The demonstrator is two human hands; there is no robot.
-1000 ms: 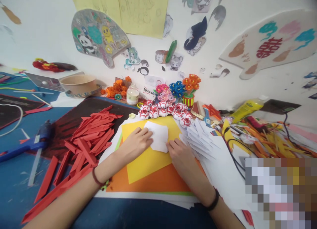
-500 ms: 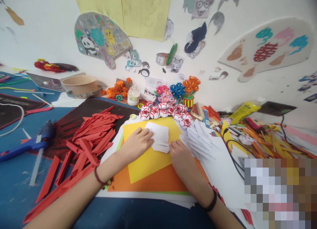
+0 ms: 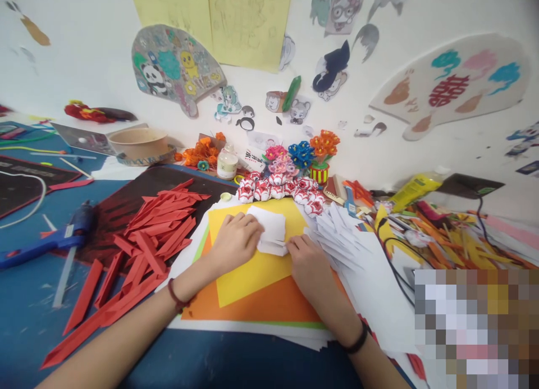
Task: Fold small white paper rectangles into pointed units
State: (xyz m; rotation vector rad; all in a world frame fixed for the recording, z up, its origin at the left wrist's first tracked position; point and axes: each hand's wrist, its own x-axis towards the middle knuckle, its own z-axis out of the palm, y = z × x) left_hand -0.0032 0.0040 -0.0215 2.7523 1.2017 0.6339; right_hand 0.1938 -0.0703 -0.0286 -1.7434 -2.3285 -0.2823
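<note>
A small white piece of paper [image 3: 273,227], with a folded strip along its near edge, lies on a yellow sheet [image 3: 248,277]. My left hand [image 3: 236,240] rests at its left side, fingers bent and pressed on the paper's edge. At the lower right corner, my right hand [image 3: 306,260] pinches the folded edge between thumb and fingers. Beneath the yellow sheet is an orange sheet [image 3: 269,305], stacked on green and white ones. The fingertips partly hide both side edges of the white paper.
Folded red paper strips [image 3: 164,220] are heaped on the left, near a blue glue gun [image 3: 63,238]. Folded white strips [image 3: 341,237] lie on the right. Red-and-white paper flowers [image 3: 278,188] stand behind the sheets. Paper scraps and a yellow bottle [image 3: 415,191] are at far right.
My left hand has shifted slightly along the paper's left side, its fingers more bent. My right hand stays at the lower right corner, still pinching. The view has moved a little.
</note>
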